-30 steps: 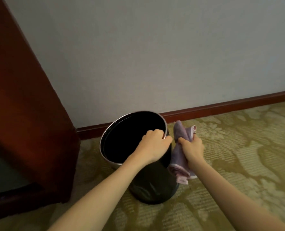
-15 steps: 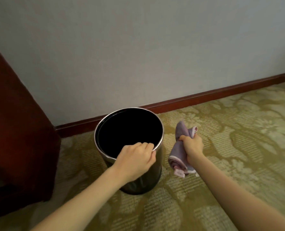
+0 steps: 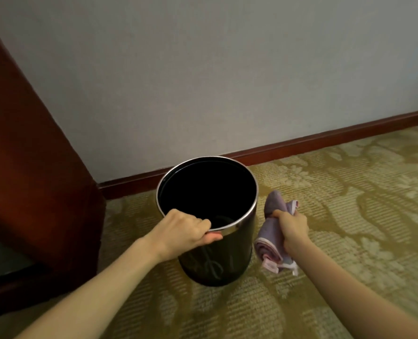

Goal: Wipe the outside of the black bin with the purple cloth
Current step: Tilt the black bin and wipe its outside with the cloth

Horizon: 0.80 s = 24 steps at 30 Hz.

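One cloth (image 3: 268,244), perhaps pink-hemmed, beside bin (image 3: 217,264)

Pale grey wall (image 3: 227,69); dark red skirting (image 3: 325,140); olive patterned carpet (image 3: 349,204); red-brown wooden furniture (image 3: 27,155) left.

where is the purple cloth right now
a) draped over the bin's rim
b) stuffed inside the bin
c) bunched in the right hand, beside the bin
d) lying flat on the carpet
c: the right hand grips the bunched purple cloth just right of the black bin, apart from its wall, while the left hand holds the bin's metal rim.
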Each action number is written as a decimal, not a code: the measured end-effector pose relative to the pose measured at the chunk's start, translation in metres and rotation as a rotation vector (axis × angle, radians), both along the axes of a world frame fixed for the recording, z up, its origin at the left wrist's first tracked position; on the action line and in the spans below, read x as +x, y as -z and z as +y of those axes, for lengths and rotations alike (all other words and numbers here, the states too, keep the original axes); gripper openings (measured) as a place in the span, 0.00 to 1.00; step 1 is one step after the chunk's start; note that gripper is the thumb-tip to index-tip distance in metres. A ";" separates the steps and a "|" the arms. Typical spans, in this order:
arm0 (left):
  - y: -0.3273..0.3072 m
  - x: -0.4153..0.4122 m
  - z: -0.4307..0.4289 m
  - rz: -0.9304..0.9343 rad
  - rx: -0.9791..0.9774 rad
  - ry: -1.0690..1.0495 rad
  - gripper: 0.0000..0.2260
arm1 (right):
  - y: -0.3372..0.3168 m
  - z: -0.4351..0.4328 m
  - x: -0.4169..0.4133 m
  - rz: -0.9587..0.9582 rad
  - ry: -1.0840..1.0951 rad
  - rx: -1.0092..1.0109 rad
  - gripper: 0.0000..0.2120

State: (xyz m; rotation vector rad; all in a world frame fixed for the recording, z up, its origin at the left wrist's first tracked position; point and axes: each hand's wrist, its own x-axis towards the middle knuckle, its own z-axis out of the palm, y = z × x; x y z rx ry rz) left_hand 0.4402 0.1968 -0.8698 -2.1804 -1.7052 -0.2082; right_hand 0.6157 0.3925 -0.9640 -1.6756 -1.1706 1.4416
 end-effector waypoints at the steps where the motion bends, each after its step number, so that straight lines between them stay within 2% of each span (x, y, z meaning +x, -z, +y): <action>1: -0.001 0.006 0.002 -0.045 -0.014 -0.041 0.22 | -0.002 0.001 0.000 0.010 -0.015 0.008 0.25; 4: -0.008 0.020 0.010 -0.210 -0.050 -0.268 0.26 | -0.010 0.003 -0.001 0.004 -0.049 0.059 0.22; 8: -0.022 0.010 0.017 -0.495 0.031 -0.506 0.21 | -0.019 0.001 -0.009 0.012 -0.047 0.109 0.17; 15: -0.049 -0.069 0.010 -0.821 0.089 -0.784 0.25 | -0.036 -0.020 -0.062 0.049 -0.175 0.160 0.22; 20: -0.045 -0.110 0.002 -0.917 0.241 -0.965 0.23 | -0.053 -0.061 -0.105 0.063 -0.288 0.280 0.19; 24: -0.037 -0.130 -0.008 -0.963 0.250 -0.988 0.22 | -0.054 -0.112 -0.134 0.065 -0.409 0.451 0.19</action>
